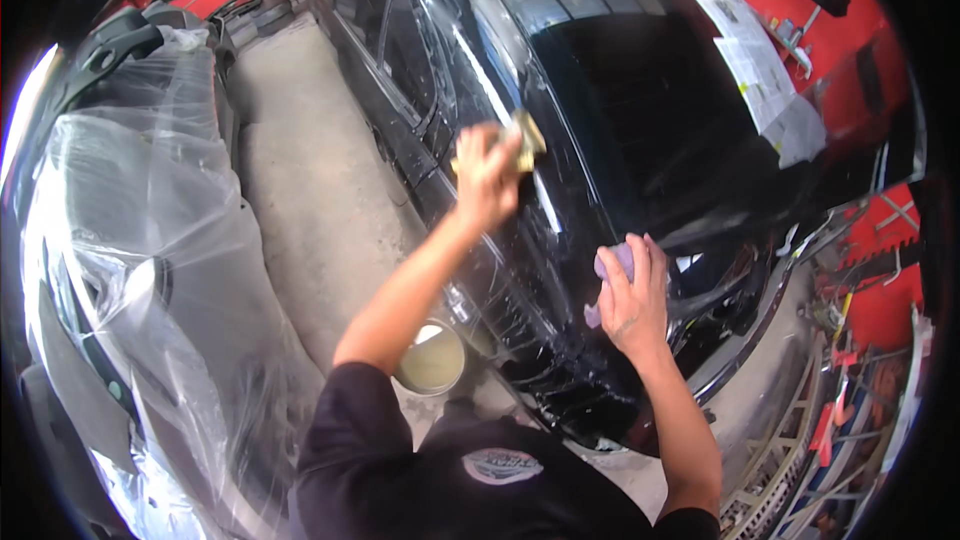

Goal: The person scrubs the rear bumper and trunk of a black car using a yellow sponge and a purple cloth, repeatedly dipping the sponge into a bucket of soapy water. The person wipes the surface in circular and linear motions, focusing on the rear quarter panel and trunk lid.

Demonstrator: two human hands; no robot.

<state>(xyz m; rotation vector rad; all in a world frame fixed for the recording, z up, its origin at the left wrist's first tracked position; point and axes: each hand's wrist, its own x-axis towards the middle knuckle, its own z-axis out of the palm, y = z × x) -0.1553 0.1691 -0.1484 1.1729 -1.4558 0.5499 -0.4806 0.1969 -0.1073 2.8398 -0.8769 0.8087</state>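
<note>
My left hand (488,180) is closed on a yellowish sanding pad (530,138), slightly smeared by motion. It presses the pad to the wet pillar beside the rear window of a black car (570,195). My right hand (636,302) grips a purple sponge (614,262) lower down, over the rear corner of the body. Part of the sponge hangs out below the fingers. Wet streaks and bright reflections run along the panel between both hands.
A round bucket (461,372) of cloudy liquid stands on the concrete floor (310,160) by the car. Clear plastic sheeting (190,230) covers something bulky at the left. Printed sheets (745,65) lie on the car's far side. Metal parts (770,470) fill the lower right.
</note>
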